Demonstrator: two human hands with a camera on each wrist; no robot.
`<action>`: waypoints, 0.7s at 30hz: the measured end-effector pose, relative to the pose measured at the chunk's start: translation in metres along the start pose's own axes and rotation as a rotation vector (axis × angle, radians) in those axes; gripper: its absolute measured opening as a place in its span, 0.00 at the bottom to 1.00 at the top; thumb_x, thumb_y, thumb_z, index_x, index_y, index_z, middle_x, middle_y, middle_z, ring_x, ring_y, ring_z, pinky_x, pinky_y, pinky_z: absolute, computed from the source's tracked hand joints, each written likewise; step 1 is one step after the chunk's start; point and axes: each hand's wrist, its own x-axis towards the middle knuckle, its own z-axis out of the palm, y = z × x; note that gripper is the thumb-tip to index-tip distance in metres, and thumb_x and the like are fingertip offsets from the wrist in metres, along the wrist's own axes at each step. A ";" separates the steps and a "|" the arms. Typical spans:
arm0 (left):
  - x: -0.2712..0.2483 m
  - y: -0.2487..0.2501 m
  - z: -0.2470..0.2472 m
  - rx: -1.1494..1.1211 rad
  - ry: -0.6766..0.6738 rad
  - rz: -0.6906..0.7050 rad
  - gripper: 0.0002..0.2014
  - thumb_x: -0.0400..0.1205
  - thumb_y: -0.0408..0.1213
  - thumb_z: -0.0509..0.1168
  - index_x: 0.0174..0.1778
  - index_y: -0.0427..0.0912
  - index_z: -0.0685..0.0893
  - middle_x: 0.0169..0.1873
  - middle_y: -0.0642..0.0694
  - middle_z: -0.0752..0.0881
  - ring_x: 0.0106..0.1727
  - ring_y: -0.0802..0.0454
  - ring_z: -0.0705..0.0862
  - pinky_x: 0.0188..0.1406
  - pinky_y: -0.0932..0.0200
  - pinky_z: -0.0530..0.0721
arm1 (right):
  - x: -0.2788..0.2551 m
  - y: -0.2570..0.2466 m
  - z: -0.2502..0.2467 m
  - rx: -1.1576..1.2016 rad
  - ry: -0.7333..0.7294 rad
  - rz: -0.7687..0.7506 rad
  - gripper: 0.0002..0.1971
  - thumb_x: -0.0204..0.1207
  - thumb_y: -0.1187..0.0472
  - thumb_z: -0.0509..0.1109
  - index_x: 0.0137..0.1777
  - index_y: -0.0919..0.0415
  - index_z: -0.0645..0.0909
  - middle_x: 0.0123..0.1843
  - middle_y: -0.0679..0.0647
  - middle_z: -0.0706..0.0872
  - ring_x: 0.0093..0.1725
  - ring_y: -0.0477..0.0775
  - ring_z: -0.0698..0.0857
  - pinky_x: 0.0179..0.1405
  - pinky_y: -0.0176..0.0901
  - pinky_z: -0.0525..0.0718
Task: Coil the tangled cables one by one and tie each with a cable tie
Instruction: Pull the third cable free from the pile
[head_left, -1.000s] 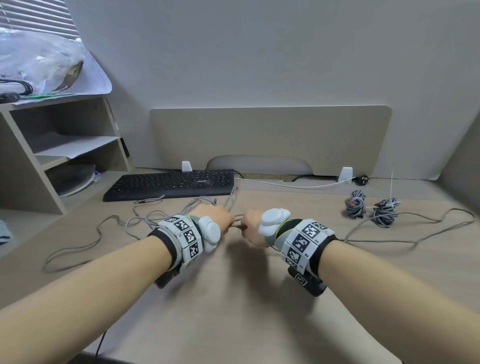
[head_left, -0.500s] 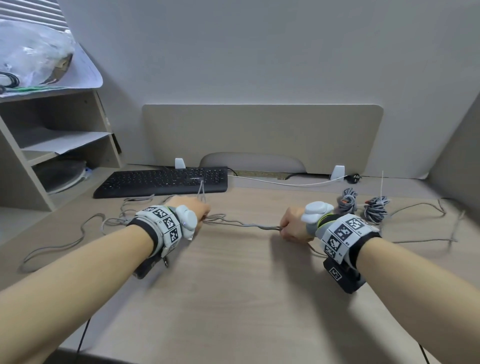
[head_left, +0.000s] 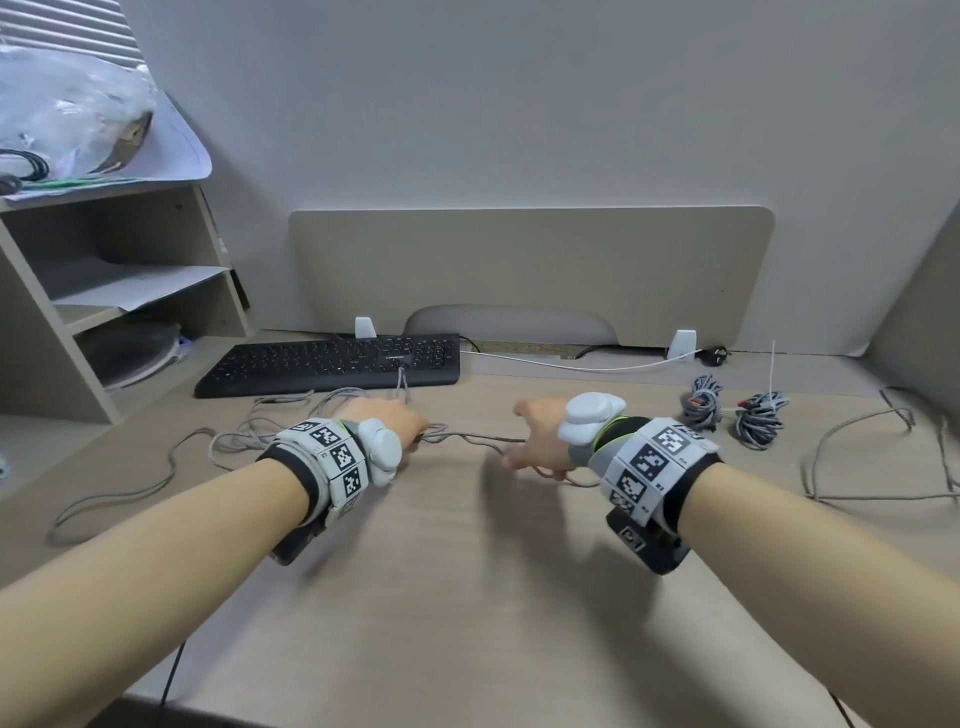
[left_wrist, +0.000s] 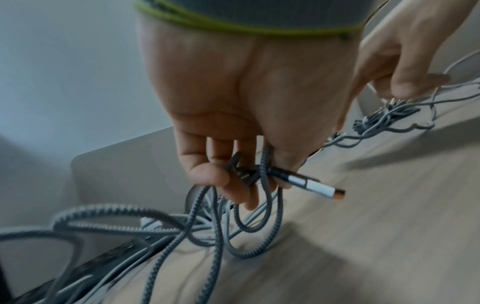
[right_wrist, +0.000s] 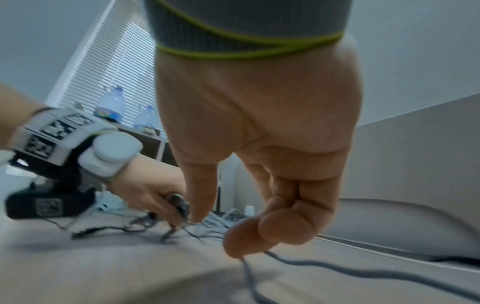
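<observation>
A long grey braided cable (head_left: 475, 440) runs across the desk between my hands. My left hand (head_left: 402, 422) grips several loops of it, and its connector end (left_wrist: 320, 187) pokes out past the fingers (left_wrist: 207, 176). More slack lies tangled behind that hand (head_left: 280, 415). My right hand (head_left: 540, 441) is a short way to the right, its fingers (right_wrist: 283, 224) curled round the same cable (right_wrist: 337, 269), which trails off to the right. Two coiled cable bundles (head_left: 702, 402) (head_left: 759, 420) lie at the back right. A white cable tie (head_left: 772, 364) sticks up from the second.
A black keyboard (head_left: 332, 364) sits behind the left hand, with a shelf unit (head_left: 104, 312) at far left. A divider panel (head_left: 530, 270) closes off the back. The loose cable loops (head_left: 857, 457) lie at right. A thin white wire (head_left: 571, 365) runs along the back.
The hands pulled apart, stretching the cable between them. Since half a second ago the right hand has slid back left along the cable. The left hand has kept its loops.
</observation>
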 end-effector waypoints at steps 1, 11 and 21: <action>0.000 0.004 -0.002 -0.008 0.034 0.007 0.03 0.81 0.37 0.62 0.50 0.48 0.77 0.44 0.47 0.83 0.39 0.46 0.81 0.35 0.55 0.77 | 0.001 -0.010 0.003 0.045 0.003 -0.038 0.28 0.72 0.39 0.68 0.66 0.53 0.69 0.38 0.53 0.91 0.31 0.54 0.90 0.41 0.43 0.85; -0.005 0.019 -0.002 -0.057 0.107 0.079 0.08 0.81 0.44 0.64 0.47 0.50 0.70 0.53 0.45 0.86 0.51 0.41 0.86 0.44 0.53 0.82 | 0.017 -0.026 0.020 0.059 -0.083 -0.079 0.11 0.77 0.69 0.59 0.49 0.61 0.83 0.36 0.58 0.89 0.29 0.64 0.87 0.35 0.46 0.86; -0.003 -0.032 0.017 -0.042 -0.029 -0.052 0.09 0.82 0.47 0.61 0.48 0.47 0.81 0.47 0.49 0.86 0.45 0.47 0.86 0.45 0.51 0.88 | 0.011 0.054 0.010 0.220 -0.005 0.097 0.03 0.77 0.65 0.68 0.48 0.57 0.78 0.31 0.50 0.83 0.24 0.48 0.83 0.22 0.35 0.77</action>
